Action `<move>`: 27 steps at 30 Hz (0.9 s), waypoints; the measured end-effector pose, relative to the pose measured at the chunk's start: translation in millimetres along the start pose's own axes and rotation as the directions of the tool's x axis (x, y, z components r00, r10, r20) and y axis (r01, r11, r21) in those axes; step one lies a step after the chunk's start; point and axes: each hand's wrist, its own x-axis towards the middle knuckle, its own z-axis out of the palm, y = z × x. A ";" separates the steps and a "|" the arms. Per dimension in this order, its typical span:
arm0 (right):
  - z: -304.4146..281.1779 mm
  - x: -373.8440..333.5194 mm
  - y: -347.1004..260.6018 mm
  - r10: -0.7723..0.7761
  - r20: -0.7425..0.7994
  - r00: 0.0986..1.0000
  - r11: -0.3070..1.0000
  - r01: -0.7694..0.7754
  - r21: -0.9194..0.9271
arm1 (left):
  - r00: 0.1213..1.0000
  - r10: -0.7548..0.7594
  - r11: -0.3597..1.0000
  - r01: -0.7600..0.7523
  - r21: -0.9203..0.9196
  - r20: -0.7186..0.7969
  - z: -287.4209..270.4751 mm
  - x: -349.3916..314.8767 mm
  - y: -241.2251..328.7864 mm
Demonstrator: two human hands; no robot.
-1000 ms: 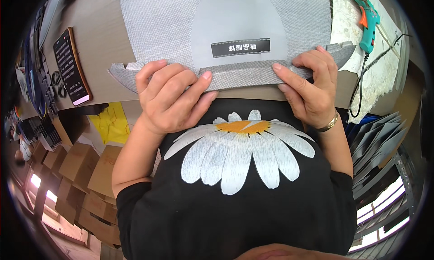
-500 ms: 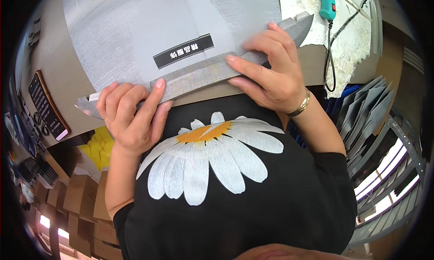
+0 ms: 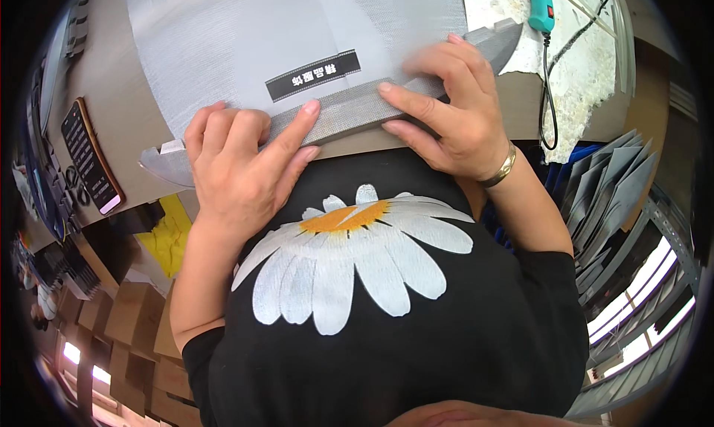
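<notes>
A grey fabric sheet [image 3: 175, 74] with a paler middle panel and a black printed label [image 3: 312, 75] lies on the table. Its near edge is turned up into a stiff folded strip [image 3: 349, 113] that runs between my hands. My left hand [image 3: 238, 163] grips this edge, thumb below and index finger pressing on top, left of the label's middle. Farther right, my right hand [image 3: 465, 122] pinches the same edge between thumb and index finger; its other fingers are partly blurred over the fabric. The strip's pointed ends stick out past both hands.
A teal glue gun [image 3: 541, 11] with a black cord [image 3: 550, 107] rests on a glue-spattered white board [image 3: 584, 92] at the right. A phone [image 3: 91, 156] lies at the left. Grey panels [image 3: 610, 189] stand upright at lower right; cardboard boxes [image 3: 134, 315] are stacked at lower left.
My left hand has slid right along the folded edge, closer to my right hand. My right hand stays at nearly the same place on the strip. The view has shifted slightly.
</notes>
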 end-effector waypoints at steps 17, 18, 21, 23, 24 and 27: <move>8.7 -2.5 -13.7 -0.046 -0.059 0.997 0.994 0.040 -0.103 | 0.998 -0.049 0.998 0.051 -0.036 0.032 1.2 10.3 16.6; 8.9 -1.3 -14.2 -0.043 -0.063 0.997 0.995 0.037 -0.096 | 0.998 -0.053 0.998 0.054 -0.034 0.032 0.6 10.0 16.7; 8.5 3.3 -16.5 -0.040 -0.051 0.998 0.995 0.035 -0.091 | 0.997 -0.055 0.998 0.054 -0.029 -0.044 3.7 1.2 12.1; 7.9 2.2 -14.9 -0.054 -0.039 0.998 0.992 0.050 -0.116 | 0.993 -0.069 0.998 0.070 0.007 -0.100 2.7 -12.1 5.9; 7.9 0.6 -14.7 -0.055 -0.028 0.998 0.990 0.051 -0.129 | 0.990 -0.077 0.996 0.082 0.034 -0.119 1.2 -20.7 1.6; 11.8 5.8 -12.7 -0.087 -0.031 0.996 0.985 0.081 -0.152 | 0.982 -0.107 0.986 0.126 0.113 -0.154 -4.3 -30.2 -5.3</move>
